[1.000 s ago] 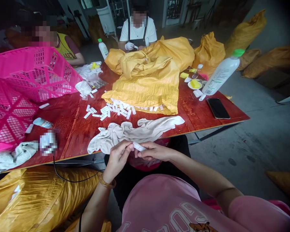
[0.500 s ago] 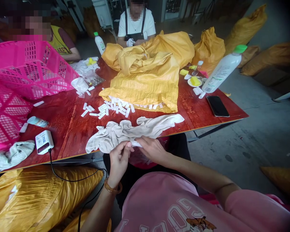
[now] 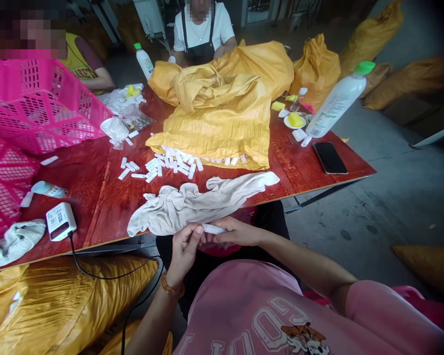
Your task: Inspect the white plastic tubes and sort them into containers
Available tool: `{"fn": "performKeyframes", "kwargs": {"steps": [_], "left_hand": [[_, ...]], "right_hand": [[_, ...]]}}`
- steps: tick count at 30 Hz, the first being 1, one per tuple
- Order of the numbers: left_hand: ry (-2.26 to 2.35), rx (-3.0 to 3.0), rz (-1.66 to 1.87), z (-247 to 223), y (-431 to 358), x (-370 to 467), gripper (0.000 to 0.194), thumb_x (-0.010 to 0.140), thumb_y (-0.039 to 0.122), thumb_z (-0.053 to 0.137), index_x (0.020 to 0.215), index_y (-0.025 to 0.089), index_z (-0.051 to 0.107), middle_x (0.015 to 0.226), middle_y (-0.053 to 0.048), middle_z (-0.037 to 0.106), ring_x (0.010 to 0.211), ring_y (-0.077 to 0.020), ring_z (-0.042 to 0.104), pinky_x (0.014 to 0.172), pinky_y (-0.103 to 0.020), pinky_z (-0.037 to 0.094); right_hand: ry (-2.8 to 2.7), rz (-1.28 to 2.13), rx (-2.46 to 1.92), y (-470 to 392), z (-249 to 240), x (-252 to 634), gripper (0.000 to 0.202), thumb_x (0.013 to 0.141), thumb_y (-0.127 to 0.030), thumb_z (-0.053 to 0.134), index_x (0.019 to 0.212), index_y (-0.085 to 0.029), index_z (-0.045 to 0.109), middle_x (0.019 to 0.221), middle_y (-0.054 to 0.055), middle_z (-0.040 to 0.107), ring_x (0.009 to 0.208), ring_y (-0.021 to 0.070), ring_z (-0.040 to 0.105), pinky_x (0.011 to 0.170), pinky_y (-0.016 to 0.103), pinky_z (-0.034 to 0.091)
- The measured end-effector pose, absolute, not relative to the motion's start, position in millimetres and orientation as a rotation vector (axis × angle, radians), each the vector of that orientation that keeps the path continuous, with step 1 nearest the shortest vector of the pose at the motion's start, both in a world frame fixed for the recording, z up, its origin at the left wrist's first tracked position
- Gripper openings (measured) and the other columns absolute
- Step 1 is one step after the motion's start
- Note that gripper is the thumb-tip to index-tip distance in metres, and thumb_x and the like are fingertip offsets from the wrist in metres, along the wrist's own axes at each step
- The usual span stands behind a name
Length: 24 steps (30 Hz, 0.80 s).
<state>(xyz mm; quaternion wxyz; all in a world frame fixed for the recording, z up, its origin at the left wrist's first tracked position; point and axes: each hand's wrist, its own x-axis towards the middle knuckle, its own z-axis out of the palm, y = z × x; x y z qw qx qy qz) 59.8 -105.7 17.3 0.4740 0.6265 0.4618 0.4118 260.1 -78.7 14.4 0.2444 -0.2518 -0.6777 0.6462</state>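
Observation:
Just off the table's front edge, a small white elongated piece (image 3: 213, 229) is held between my two hands. My left hand (image 3: 185, 247) pinches its left end between thumb and fingers. My right hand (image 3: 240, 231) is closed around the other end, its fingers partly hidden behind the piece. A crumpled whitish cloth (image 3: 173, 211) lies on the table right beyond my hands. Farther back, many similar white pieces (image 3: 159, 165) spill from the mouth of a yellow woven sack (image 3: 222, 128).
Pink crates (image 3: 40, 103) stand at the left of the red table (image 3: 96, 197). A white device (image 3: 61, 221) with a cable sits near the front edge. A phone (image 3: 330, 158) and a bottle (image 3: 336, 106) are at right. Two people sit across; full sacks (image 3: 77, 291) lie below.
My hands have dropped slightly, and more of the white piece shows between them. The camera view has shifted a little. The person opposite has moved their hands apart.

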Motion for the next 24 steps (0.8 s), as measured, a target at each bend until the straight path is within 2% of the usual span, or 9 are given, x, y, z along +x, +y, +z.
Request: {"fn": "performKeyframes", "kwargs": {"steps": [2,5,8,10,12,16,24], "left_hand": [[1.128,1.615,1.017,13.5,-107.1,59.3,0.028,0.099,0.029,0.05,0.075,0.018,0.06,0.067,0.002,0.055,0.064,-0.0119,0.052,0.063,-0.024,0.041],[1.157,1.776,0.971,9.7,-108.7,59.1,0.018,0.099,0.026,0.05,0.092,0.019,0.065,0.083,-0.002,0.061,0.077,-0.0152,0.057,0.074,-0.026,0.044],[1.142,1.899,0.887,10.1,-109.3,56.4,0.015,0.097,0.027,0.053,0.107,0.021,0.063,0.093,-0.005,0.062,0.085,-0.0173,0.057,0.078,-0.028,0.045],[1.124,1.924,0.838,12.6,-108.9,52.6,0.014,0.098,0.027,0.053,0.106,0.021,0.062,0.092,-0.005,0.061,0.084,-0.0172,0.057,0.078,-0.028,0.045],[1.104,1.93,0.781,15.7,-107.9,48.4,0.013,0.098,0.027,0.052,0.104,0.02,0.061,0.09,-0.005,0.06,0.082,-0.0166,0.055,0.076,-0.028,0.044],[1.041,1.943,0.712,20.5,-105.9,43.1,0.011,0.097,0.028,0.054,0.101,0.02,0.061,0.084,-0.002,0.057,0.074,-0.0145,0.052,0.07,-0.026,0.041],[1.039,1.803,0.643,21.9,-106.4,41.4,0.014,0.096,0.032,0.056,0.094,0.019,0.063,0.079,-0.001,0.058,0.072,-0.014,0.052,0.068,-0.024,0.041]], "right_hand": [[-1.789,1.866,-0.686,-78.7,7.5,259.6,0.016,0.092,-0.026,0.053,0.099,-0.014,0.06,0.087,0.001,0.061,0.073,0.0121,0.054,0.067,0.022,0.044],[-1.85,1.627,-0.887,-81.2,-3.1,258.3,0.015,0.092,-0.027,0.055,0.094,-0.014,0.058,0.083,0.001,0.059,0.072,0.0123,0.052,0.068,0.023,0.042],[-2.018,1.513,-0.865,-79.3,-1.9,260.8,0.018,0.097,-0.03,0.05,0.1,-0.014,0.057,0.087,0.002,0.06,0.077,0.0138,0.054,0.072,0.025,0.043],[-2.136,1.476,-0.741,-73.4,6.3,264.3,0.02,0.1,-0.029,0.044,0.103,-0.015,0.058,0.09,0.003,0.061,0.081,0.0142,0.055,0.075,0.025,0.043],[-2.253,1.356,-0.69,-65.9,15.9,266.8,0.022,0.101,-0.026,0.041,0.096,-0.016,0.059,0.084,0.002,0.06,0.076,0.0132,0.053,0.072,0.024,0.041],[-2.424,1.189,-0.693,-56.1,25.5,266.6,0.021,0.098,-0.023,0.049,0.079,-0.017,0.058,0.068,-0.002,0.053,0.062,0.0106,0.046,0.06,0.022,0.035],[-2.395,1.321,-0.649,-52.6,21.2,261.5,0.01,0.092,-0.018,0.056,0.083,-0.016,0.061,0.068,-0.003,0.056,0.06,0.0093,0.046,0.058,0.02,0.035]]}}
